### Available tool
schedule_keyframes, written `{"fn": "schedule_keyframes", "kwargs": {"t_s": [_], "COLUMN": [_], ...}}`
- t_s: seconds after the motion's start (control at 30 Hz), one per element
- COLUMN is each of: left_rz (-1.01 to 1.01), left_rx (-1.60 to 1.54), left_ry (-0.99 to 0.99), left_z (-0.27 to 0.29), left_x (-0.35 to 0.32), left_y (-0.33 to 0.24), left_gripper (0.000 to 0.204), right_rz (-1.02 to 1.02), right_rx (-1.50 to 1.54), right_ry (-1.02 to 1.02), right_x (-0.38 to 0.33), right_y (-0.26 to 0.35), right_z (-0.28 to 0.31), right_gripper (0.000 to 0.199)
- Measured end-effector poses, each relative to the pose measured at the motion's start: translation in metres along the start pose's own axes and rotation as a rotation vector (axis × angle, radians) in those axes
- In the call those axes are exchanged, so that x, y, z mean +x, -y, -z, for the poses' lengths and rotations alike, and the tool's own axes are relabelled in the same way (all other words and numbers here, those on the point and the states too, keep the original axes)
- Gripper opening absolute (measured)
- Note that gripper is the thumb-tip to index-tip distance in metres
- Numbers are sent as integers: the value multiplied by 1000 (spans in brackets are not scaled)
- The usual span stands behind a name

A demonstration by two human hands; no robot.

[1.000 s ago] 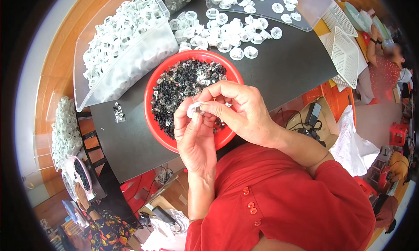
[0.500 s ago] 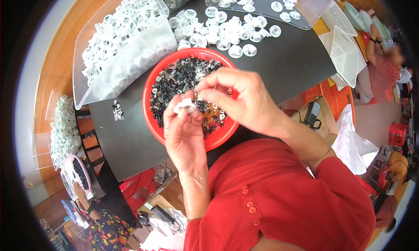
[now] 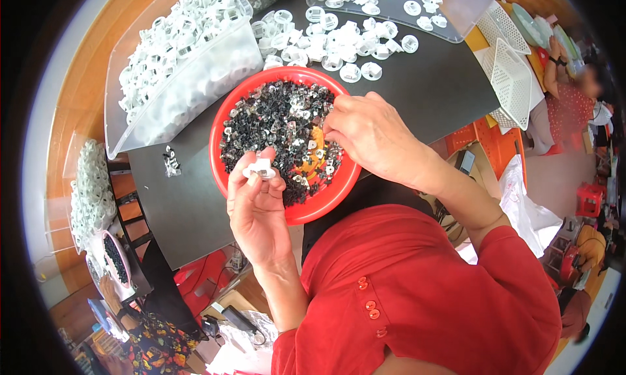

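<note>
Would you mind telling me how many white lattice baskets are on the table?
2: one basket at the table's far right corner, the other basket just nearer, overhanging the right edge. More may be hidden out of frame.

A small white plastic ring (image 3: pixel 259 170) sits over the red bowl (image 3: pixel 326 205) (heaped with black and clear bits).

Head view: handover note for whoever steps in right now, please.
Left hand: pinches one small white plastic piece at its fingertips, over the near rim of the red bowl.
Right hand: fingertips down in the bowl's small black and clear parts; whether it has pinched one cannot be told.
Around: clear bin of white pieces at upper left, loose white rings on the dark table beyond the bowl.
Done: many white pieces already in the bin.
Left: the bowl is still well filled with parts.
</note>
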State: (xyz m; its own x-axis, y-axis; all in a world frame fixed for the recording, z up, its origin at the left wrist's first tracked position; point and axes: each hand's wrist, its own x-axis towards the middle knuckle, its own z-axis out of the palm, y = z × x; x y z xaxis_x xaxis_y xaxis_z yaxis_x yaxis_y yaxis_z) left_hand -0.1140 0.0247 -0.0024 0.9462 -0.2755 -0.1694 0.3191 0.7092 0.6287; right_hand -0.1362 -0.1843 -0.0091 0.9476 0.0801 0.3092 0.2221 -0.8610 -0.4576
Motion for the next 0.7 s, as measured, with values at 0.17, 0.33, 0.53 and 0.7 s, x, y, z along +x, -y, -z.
{"fn": "schedule_keyframes", "kwargs": {"t_s": [0.17,0.33,0.53,0.7], "left_rz": [10,-72,-163,-151], "left_rx": [145,337,598,612], "left_ry": [-52,-22,-38,-84], "left_z": [-8,-6,-6,-6], "left_x": [-2,-2,-2,-1], "left_y": [3,9,12,15], "left_gripper": [23,18,14,15], "right_rz": [63,52,-8,49], "right_rx": [-97,-112,-94,-115], "right_ry": [35,51,33,76], "right_x": [4,6,9,9], "right_y": [5,6,0,3], "right_z": [-6,-7,-2,-6], "right_gripper": [8,8,6,6]}}
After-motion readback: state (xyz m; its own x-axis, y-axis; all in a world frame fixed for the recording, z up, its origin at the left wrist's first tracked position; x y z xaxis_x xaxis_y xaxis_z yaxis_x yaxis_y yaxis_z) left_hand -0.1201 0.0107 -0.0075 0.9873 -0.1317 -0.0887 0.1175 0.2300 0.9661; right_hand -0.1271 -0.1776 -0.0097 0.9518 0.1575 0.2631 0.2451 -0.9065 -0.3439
